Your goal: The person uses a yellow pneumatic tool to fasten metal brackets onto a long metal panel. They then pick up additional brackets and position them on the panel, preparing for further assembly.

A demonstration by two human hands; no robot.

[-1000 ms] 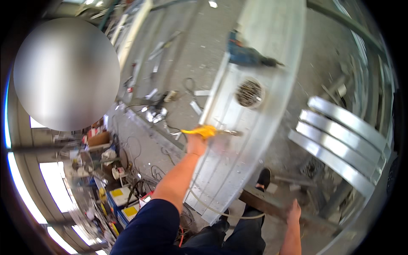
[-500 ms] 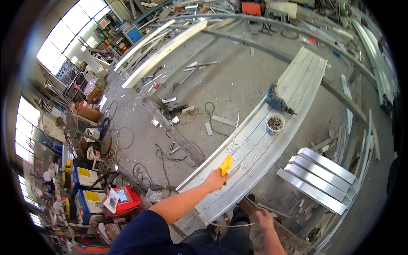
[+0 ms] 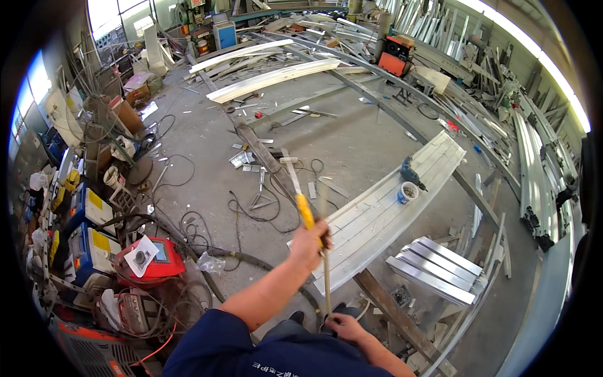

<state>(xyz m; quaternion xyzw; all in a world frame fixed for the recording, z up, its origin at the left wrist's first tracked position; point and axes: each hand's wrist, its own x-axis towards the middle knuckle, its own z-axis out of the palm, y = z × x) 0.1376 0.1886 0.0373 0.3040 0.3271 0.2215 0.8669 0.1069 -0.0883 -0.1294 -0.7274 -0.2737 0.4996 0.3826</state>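
Note:
My left hand (image 3: 309, 246) is closed round a yellow hand tool (image 3: 305, 212) with a long, slim, pale end pointing away from me; its exact kind is hard to make out. From under that hand a pale hose or cord (image 3: 326, 283) runs down to my right hand (image 3: 344, 327), whose fingers are closed on it. Just right of the tool lies a long silver metal panel (image 3: 370, 245), with lengthwise seams and small loose bits on top. On its far part rest a blue power drill (image 3: 410, 171) and a small white-and-blue tub (image 3: 406, 195) of small fasteners.
Shiny metal bars (image 3: 433, 270) lie side by side at the right. A brown beam (image 3: 402, 320) passes below the panel. Cables (image 3: 242, 217) trail over the floor at left, near a red machine (image 3: 164, 267). Long pale profiles (image 3: 273, 80) rest on the far frame.
The yellow tool and my left hand have moved left, off the panel. My right hand has come in and taken hold of the pale hose. The whole view has shifted.

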